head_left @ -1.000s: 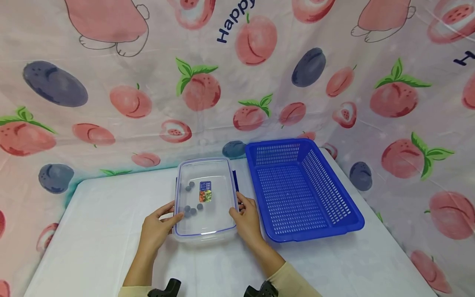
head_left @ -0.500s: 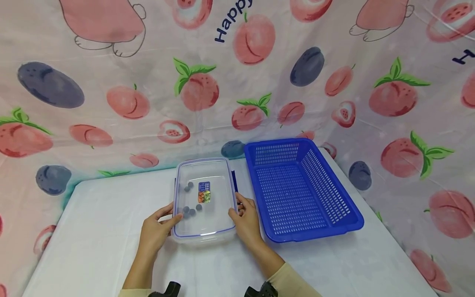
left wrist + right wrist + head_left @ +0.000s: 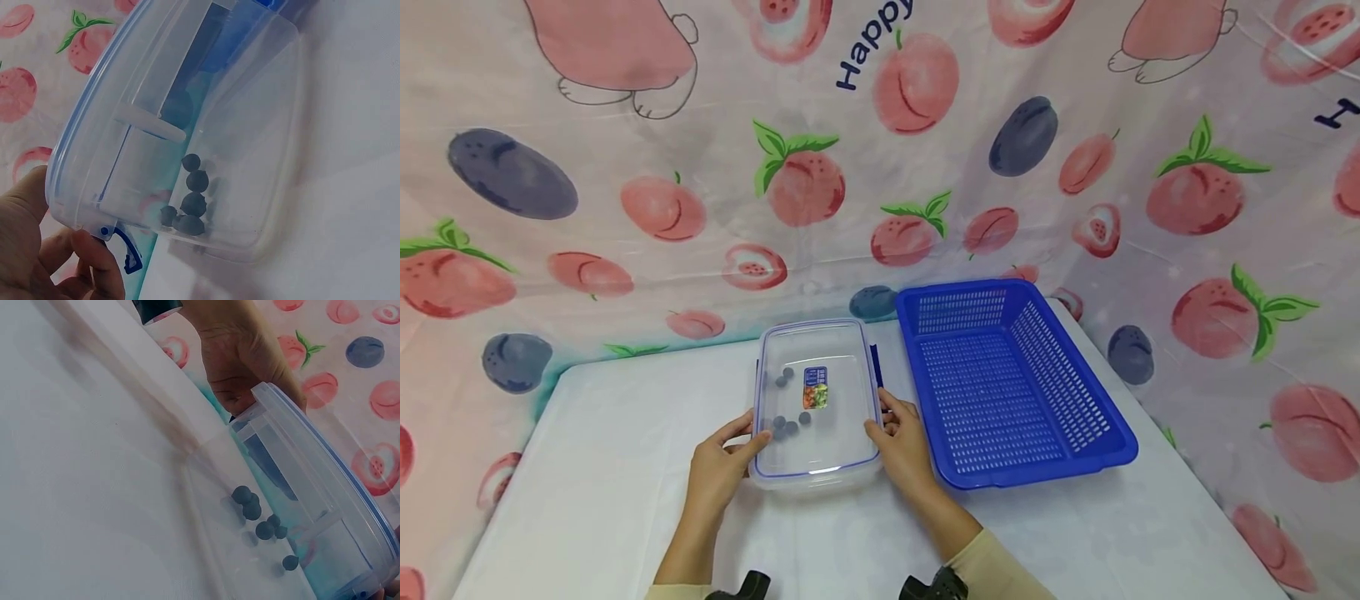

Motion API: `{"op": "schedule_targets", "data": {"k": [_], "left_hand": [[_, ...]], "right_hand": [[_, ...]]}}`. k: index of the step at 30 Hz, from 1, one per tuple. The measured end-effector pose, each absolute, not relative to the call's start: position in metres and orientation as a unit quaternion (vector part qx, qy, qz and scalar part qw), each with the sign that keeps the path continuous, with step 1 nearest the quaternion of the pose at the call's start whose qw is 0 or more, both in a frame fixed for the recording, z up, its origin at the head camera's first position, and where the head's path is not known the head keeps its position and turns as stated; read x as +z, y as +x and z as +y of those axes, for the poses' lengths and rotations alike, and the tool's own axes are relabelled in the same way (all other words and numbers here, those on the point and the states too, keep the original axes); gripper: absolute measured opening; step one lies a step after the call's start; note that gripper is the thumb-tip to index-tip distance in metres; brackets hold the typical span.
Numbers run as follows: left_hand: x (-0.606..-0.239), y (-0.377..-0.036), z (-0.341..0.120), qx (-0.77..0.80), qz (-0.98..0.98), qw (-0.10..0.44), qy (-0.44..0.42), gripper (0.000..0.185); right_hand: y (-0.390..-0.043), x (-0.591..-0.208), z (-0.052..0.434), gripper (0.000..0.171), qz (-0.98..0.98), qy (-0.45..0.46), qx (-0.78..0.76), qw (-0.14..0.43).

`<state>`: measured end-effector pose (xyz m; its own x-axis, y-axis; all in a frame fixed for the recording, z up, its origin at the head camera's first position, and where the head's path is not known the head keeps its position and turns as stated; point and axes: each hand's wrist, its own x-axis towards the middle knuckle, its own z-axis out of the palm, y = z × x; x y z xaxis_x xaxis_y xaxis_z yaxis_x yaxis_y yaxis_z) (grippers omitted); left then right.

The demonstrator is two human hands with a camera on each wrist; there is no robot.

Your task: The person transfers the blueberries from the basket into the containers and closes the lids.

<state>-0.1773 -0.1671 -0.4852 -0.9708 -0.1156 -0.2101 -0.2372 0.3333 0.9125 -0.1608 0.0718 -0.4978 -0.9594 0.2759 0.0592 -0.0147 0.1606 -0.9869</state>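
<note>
A clear plastic food container (image 3: 842,433) with a blue-lined lid stands on the table. Several blueberries (image 3: 197,181) lie loose on its floor, mostly toward the left in the head view. My left hand (image 3: 718,467) holds the container's left side, thumb on the lid's edge and fingers curled near a side latch (image 3: 130,253) that hangs swung out. On the opposite side my right hand (image 3: 906,450) grips the same way, thumb on the rim, beside another raised blue latch (image 3: 877,365). The right hand's fingertips barely show in the right wrist view's corner.
A blue perforated plastic basket (image 3: 1000,400) with nothing in it stands right of the container, close to the right hand. White cloth (image 3: 625,433) covers the table. Behind hangs a fruit-print curtain (image 3: 715,150), reaching down to the table's back edge.
</note>
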Motion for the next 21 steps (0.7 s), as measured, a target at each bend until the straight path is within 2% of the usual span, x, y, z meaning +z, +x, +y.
{"op": "schedule_targets", "data": {"k": [6,14,21], "left_hand": [[-0.486,-0.176,-0.167,0.565,0.817,0.046,-0.106,0.057],[-0.494,-0.176,-0.176,0.537,0.835,0.033,-0.111,0.067],[-0.499,-0.183,-0.173,0.541,0.830,0.093,-0.094,0.076]], "right_hand": [[-0.161,-0.498,0.072,0.053,-0.758,-0.082,0.636,0.116],[-0.159,-0.499,0.072,0.051,-0.762,-0.075,0.632,0.124],[-0.157,-0.500,0.072,0.049,-0.769,-0.080,0.620,0.134]]}}
